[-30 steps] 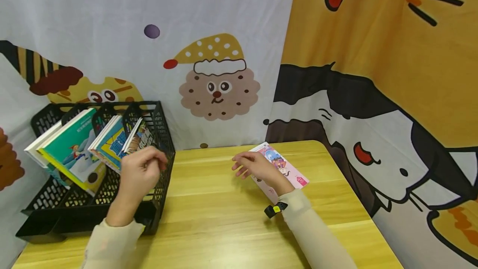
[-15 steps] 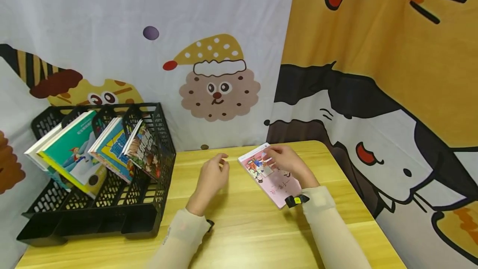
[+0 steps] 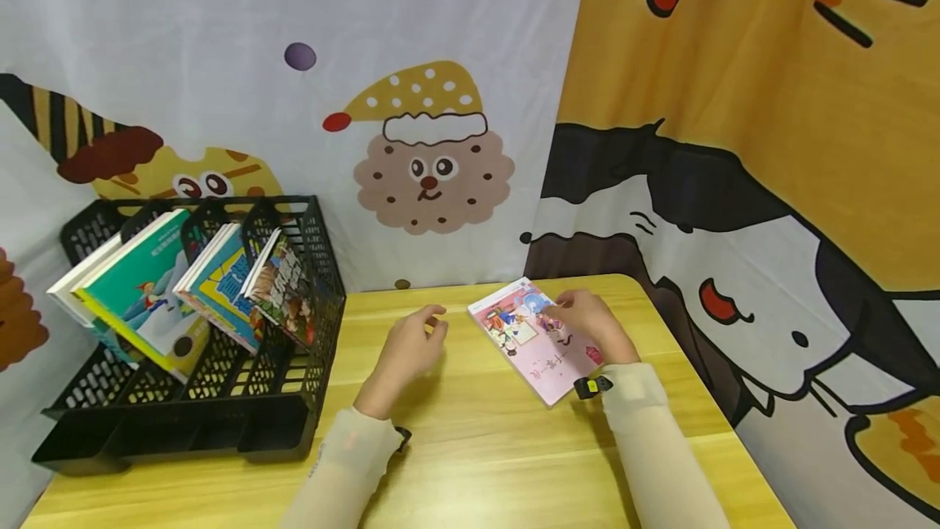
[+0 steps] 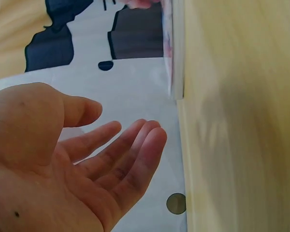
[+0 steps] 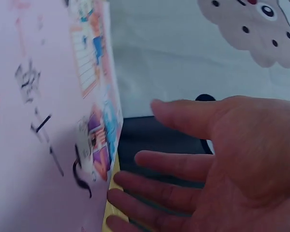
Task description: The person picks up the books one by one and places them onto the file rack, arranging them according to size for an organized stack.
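A pink book (image 3: 539,353) with cartoon figures and handwriting-like characters on its cover lies flat and slanted on the wooden table (image 3: 455,464). My right hand (image 3: 593,323) is over the book's right edge, fingers loosely extended; the right wrist view shows fingertips (image 5: 117,197) right at that edge and the thumb lifted away. To the left of the book, my left hand (image 3: 408,353) hovers above the table, its relaxed fingers holding nothing. In the left wrist view its palm faces the book's side (image 4: 178,53) across a gap.
A black slotted book rack (image 3: 282,431) stands on the left of the table. Several books lean in it, among them a green one (image 3: 150,284), a blue and yellow one (image 3: 228,288) and a dark comic-style one (image 3: 286,292). A cartoon-printed curtain (image 3: 433,251) hangs behind the table.
My left hand has moved right from in front of the rack to beside the book. My right hand has shifted right across the book to its right edge.
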### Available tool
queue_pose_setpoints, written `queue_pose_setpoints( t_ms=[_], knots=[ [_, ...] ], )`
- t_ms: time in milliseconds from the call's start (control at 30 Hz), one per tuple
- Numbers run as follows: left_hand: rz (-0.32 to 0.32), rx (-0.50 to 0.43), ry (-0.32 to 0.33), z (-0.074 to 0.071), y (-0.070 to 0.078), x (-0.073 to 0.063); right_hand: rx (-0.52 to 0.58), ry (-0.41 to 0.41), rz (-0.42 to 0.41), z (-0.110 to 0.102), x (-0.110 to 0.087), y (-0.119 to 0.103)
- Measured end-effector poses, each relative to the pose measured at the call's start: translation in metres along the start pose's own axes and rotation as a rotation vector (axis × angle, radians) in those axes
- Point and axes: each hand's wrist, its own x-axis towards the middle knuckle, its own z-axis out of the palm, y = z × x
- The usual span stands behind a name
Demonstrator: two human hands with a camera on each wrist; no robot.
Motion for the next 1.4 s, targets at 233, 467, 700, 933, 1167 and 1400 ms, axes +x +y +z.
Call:
queue_pose_setpoints(
  t_ms=[233,467,700,933,1167,1400],
  knots=[
    [-0.001,-0.033,-0.012,-0.007,-0.001,0.001,-0.166,-0.049,0.004,0.01,0.007,0.011],
    [0.008,-0.046,-0.13,-0.001,0.0,-0.001,-0.211,-0.017,-0.053,0.022,0.015,0.024],
    [0.066,-0.022,-0.285,0.012,0.002,-0.005,-0.241,0.004,-0.123,0.032,0.014,0.015],
    [-0.014,-0.038,-0.303,0.019,0.0,-0.007,-0.208,0.017,-0.119,0.054,0.01,-0.006],
    [-0.125,-0.029,-0.237,0.019,-0.004,-0.004,-0.067,0.008,-0.105,0.072,0.005,-0.025],
    [-0.192,-0.005,-0.18,0.008,-0.011,0.0,0.219,-0.085,-0.052,0.072,0.006,-0.028]
  ],
)
